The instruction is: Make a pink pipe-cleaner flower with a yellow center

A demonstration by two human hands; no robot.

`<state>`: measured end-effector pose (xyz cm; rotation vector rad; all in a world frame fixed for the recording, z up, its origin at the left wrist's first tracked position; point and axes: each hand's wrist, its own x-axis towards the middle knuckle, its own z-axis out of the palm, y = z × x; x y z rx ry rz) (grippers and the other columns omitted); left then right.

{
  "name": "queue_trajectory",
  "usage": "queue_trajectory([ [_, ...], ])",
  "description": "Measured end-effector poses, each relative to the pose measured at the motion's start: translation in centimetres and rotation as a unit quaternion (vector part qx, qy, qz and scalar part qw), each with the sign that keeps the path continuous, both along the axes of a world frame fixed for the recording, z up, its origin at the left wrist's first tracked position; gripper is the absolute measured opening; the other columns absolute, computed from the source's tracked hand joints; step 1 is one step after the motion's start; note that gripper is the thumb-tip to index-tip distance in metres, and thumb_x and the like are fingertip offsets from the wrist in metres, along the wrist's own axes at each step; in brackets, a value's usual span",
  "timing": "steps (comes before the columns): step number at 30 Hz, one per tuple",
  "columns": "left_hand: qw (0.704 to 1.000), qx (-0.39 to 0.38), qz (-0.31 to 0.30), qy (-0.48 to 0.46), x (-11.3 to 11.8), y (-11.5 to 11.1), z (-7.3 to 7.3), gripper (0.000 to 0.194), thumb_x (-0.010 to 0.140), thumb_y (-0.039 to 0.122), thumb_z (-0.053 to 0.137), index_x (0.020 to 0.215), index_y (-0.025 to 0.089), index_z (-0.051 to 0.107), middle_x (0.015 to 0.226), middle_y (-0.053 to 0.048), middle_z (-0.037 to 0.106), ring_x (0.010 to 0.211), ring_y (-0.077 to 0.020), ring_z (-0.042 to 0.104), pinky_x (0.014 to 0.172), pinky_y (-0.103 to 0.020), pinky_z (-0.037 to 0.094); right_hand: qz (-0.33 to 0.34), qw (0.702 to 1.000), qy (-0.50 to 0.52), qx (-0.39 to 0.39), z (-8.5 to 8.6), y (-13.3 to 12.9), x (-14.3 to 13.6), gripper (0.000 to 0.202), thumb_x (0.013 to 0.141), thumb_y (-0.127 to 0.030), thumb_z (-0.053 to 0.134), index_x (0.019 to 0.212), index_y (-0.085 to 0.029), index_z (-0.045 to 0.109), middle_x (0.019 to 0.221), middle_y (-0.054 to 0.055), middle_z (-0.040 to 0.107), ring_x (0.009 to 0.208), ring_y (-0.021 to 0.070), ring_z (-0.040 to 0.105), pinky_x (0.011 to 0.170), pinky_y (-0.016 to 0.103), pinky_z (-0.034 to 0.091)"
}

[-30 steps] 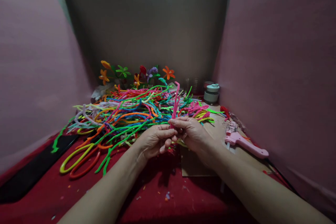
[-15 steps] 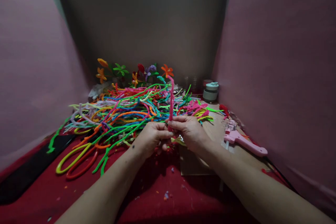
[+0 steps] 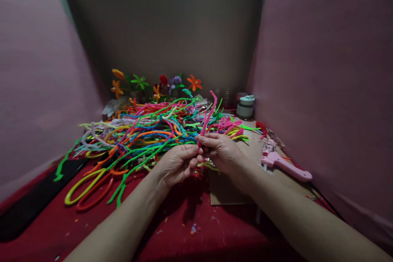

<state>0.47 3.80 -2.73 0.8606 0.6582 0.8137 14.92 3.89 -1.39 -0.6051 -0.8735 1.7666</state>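
Observation:
Between my two hands a pink fuzzy stem (image 3: 210, 115) stands up, its longer end leaning to the right and a shorter end beside it. My left hand (image 3: 181, 163) pinches its lower end between thumb and fingers. Just right of that, my right hand (image 3: 221, 151) grips it with thumb and forefinger. The fingertips of both hands nearly touch. Behind them spreads a heap of many-coloured fuzzy stems (image 3: 147, 133).
Fuzzy flowers (image 3: 140, 82) stand at the back. A pink glue gun (image 3: 285, 165) lies on brown cardboard (image 3: 227, 192) at the right. Near the back right is a lidded jar (image 3: 245, 108). Yellow and red loops (image 3: 95, 200) and a black strip (image 3: 33, 200) lie left.
The pink stem has tipped to the right, and its two ends now show apart. My left hand has turned slightly, showing more of its curled fingers.

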Motion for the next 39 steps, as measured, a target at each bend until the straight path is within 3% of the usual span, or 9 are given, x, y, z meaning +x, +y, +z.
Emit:
queue_trajectory([
  [8, 0.999, 0.027, 0.005, 0.018, 0.1, -0.1, 0.0, 0.014, 0.078, 0.022, 0.059, 0.071, 0.010, 0.060, 0.055, -0.002, 0.060, 0.035, -0.0030, 0.049, 0.031, -0.010, 0.038, -0.036, 0.999, -0.025, 0.028, 0.4, -0.5, -0.2, 0.021, 0.055, -0.023, 0.076, 0.058, -0.010, 0.059, 0.047, -0.002, 0.054, 0.041, 0.0061, 0.047, 0.042, 0.019, 0.038],
  [16, 0.997, 0.052, -0.020, 0.057, 0.3, -0.4, 0.8, 0.016, 0.075, 0.025, 0.062, 0.074, 0.010, 0.060, 0.053, 0.000, 0.059, 0.030, -0.0029, 0.044, 0.027, -0.012, 0.036, -0.024, 0.999, -0.011, 0.046, 0.0, -0.3, -0.1, 0.015, 0.058, -0.019, 0.074, 0.059, -0.010, 0.061, 0.047, -0.003, 0.054, 0.042, 0.0049, 0.046, 0.042, 0.018, 0.034],
  [22, 0.989, 0.074, -0.037, 0.122, -0.4, -0.4, 1.2, 0.019, 0.072, 0.028, 0.064, 0.071, 0.009, 0.061, 0.055, -0.004, 0.060, 0.034, -0.0070, 0.050, 0.028, -0.015, 0.038, -0.019, 0.997, -0.049, 0.049, 0.0, -0.3, 0.0, 0.015, 0.058, -0.021, 0.073, 0.057, -0.011, 0.061, 0.044, -0.003, 0.053, 0.039, 0.0046, 0.043, 0.041, 0.019, 0.029],
  [24, 0.976, 0.105, -0.009, 0.191, -0.8, -0.4, 1.8, 0.020, 0.070, 0.028, 0.066, 0.072, 0.008, 0.062, 0.052, -0.003, 0.059, 0.035, -0.0081, 0.051, 0.029, -0.015, 0.037, -0.027, 0.996, -0.076, 0.050, 0.0, -0.2, 0.1, 0.018, 0.056, -0.021, 0.074, 0.052, -0.011, 0.059, 0.042, -0.003, 0.052, 0.037, 0.0042, 0.041, 0.040, 0.019, 0.028],
  [26, 0.960, 0.140, 0.059, 0.234, -1.2, -0.5, 2.5, 0.022, 0.067, 0.027, 0.069, 0.081, 0.011, 0.062, 0.056, 0.000, 0.059, 0.037, -0.0075, 0.051, 0.030, -0.015, 0.037, -0.024, 0.993, -0.102, 0.052, 0.0, -0.2, 0.2, 0.020, 0.055, -0.022, 0.074, 0.050, -0.011, 0.058, 0.041, -0.004, 0.051, 0.036, 0.0040, 0.039, 0.040, 0.020, 0.026],
  [29, 0.961, 0.157, 0.127, 0.187, -1.3, -0.5, 2.9, 0.027, 0.064, 0.027, 0.071, 0.087, 0.017, 0.059, 0.061, 0.004, 0.059, 0.038, -0.0051, 0.049, 0.033, -0.014, 0.036, -0.010, 0.989, -0.135, 0.059, -0.2, -0.2, 0.3, 0.020, 0.055, -0.023, 0.074, 0.050, -0.011, 0.058, 0.038, -0.005, 0.048, 0.034, 0.0041, 0.037, 0.038, 0.021, 0.024],
  [34, 0.968, 0.155, 0.131, 0.149, -0.9, -0.6, 2.3, 0.022, 0.063, 0.027, 0.072, 0.074, 0.016, 0.057, 0.058, 0.005, 0.057, 0.039, -0.0032, 0.046, 0.037, -0.014, 0.033, 0.018, 0.984, -0.163, 0.074, -0.6, -0.3, 0.1, 0.018, 0.055, -0.024, 0.072, 0.051, -0.011, 0.060, 0.040, -0.005, 0.049, 0.034, 0.0044, 0.036, 0.038, 0.021, 0.024],
  [39, 0.934, 0.232, 0.162, 0.217, -0.4, -1.1, 2.6, 0.022, 0.066, 0.027, 0.069, 0.059, 0.014, 0.054, 0.045, 0.008, 0.045, 0.038, -0.0025, 0.037, 0.037, -0.015, 0.026, 0.013, 0.982, -0.179, 0.065, -0.5, -0.4, 0.0, 0.017, 0.055, -0.023, 0.070, 0.050, -0.011, 0.058, 0.040, -0.005, 0.048, 0.035, 0.0043, 0.036, 0.038, 0.021, 0.024],
])
